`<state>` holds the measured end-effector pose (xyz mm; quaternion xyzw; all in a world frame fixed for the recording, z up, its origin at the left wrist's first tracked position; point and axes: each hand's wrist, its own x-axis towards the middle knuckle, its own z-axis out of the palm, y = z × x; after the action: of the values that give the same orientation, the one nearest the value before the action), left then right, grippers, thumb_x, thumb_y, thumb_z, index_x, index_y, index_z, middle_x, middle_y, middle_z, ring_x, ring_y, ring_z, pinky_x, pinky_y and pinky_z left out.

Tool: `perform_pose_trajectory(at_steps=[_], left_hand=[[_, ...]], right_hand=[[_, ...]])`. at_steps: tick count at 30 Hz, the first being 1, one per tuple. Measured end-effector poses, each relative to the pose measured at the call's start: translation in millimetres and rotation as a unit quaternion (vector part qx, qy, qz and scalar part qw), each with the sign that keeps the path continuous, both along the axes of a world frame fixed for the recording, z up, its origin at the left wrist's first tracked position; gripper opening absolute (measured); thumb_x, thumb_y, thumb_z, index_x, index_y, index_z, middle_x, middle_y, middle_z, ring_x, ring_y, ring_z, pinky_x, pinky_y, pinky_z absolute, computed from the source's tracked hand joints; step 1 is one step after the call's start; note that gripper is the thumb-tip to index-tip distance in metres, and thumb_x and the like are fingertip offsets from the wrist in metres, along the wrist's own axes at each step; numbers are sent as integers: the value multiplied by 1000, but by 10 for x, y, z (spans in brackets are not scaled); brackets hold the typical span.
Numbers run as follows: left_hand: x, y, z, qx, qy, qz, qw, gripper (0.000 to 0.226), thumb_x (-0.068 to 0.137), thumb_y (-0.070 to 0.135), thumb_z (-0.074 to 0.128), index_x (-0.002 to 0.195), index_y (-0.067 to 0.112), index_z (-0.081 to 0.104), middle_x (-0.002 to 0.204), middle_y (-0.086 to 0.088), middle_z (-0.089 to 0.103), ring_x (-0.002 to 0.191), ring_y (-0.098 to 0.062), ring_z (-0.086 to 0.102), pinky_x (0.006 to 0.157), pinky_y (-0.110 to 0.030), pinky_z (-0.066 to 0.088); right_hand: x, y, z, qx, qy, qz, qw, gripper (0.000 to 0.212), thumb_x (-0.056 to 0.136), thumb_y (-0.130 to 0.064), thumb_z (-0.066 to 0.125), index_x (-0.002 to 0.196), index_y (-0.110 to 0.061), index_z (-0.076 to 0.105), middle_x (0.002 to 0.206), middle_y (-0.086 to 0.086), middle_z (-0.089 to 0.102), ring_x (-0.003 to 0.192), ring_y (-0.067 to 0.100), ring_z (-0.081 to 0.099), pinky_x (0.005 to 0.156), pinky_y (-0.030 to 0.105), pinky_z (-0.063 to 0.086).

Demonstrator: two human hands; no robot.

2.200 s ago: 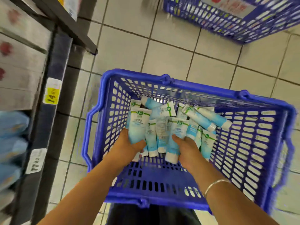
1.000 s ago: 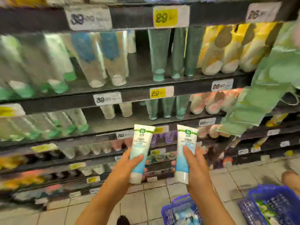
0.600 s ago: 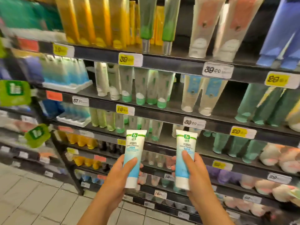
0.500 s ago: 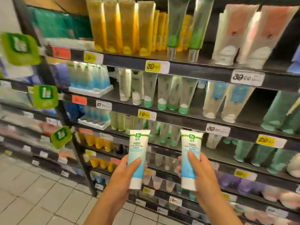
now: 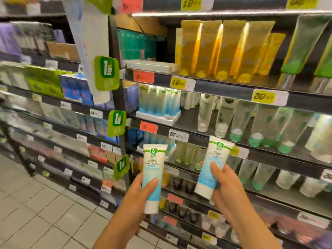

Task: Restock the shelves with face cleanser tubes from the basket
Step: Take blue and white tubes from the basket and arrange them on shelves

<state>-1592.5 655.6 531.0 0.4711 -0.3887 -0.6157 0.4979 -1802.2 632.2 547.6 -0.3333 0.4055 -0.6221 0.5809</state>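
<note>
Before shelves: your left hand grips left cleanser tube upright, cap down; your right hand grips right cleanser tube, tilted.

Aisle goods beside the stocking spot

Tall yellow plastic tubes stand above clear green-capped tubes; green hanging promo tags flank the upright; grey tiled floor below.

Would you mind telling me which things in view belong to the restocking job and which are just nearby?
In the job:
left hand gripping left cleanser tube
right hand gripping right cleanser tube
blue-white tubes in shelf tray

Just nearby:
yellow tubes
green-capped tubes
green hanging tags
</note>
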Motion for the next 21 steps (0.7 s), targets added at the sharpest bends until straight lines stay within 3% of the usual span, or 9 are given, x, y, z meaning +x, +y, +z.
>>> perform_pose_trajectory(at_steps=[4, 11, 15, 18, 21], left_hand=[[181, -319, 26, -24, 10, -6, 1000, 46, 65, 40, 65, 108, 26, 58, 75, 3, 70, 59, -7, 63, 48, -23, 49], [462, -934, 22, -28, 50, 22, 998, 42, 55, 41, 74, 94, 31, 68, 73, 1, 69, 60, -12, 65, 41, -27, 49], [616, -1306, 82, -40, 56, 42, 997, 37, 54, 34, 84, 89, 37, 70, 74, 1, 69, 59, -10, 63, 47, -25, 50], [662, -1533, 99, -58, 65, 55, 995, 42, 55, 32, 84, 94, 35, 69, 78, 1, 70, 61, -11, 64, 49, -25, 51], [678, -1703, 73, -65, 67, 54, 994, 37, 60, 30, 83, 94, 34, 70, 84, 1, 71, 70, -12, 65, 59, -26, 52]], right_hand=[[176, -353, 30, -15, 21, 20, 999, 31, 78, -20, 58, 107, -11, 58, 82, 0, 73, 70, 10, 69, 56, 23, 55], [387, -1259, 147, -49, 59, 6, 997, 18, 87, -7, 56, 104, -15, 58, 97, 4, 70, 81, 15, 68, 60, 23, 55], [491, -1793, 305, -86, 126, -50, 987, 27, 84, -13, 64, 111, -14, 59, 108, 5, 68, 96, 18, 67, 78, 32, 57], [562, -2097, 432, -142, 174, -75, 972, 29, 84, -13, 65, 112, -15, 59, 103, -2, 69, 87, 4, 68, 67, 16, 54], [608, -2301, 479, -169, 196, -109, 960, 27, 84, -9, 66, 108, -18, 59, 96, -8, 69, 79, -4, 66, 63, 8, 49]])
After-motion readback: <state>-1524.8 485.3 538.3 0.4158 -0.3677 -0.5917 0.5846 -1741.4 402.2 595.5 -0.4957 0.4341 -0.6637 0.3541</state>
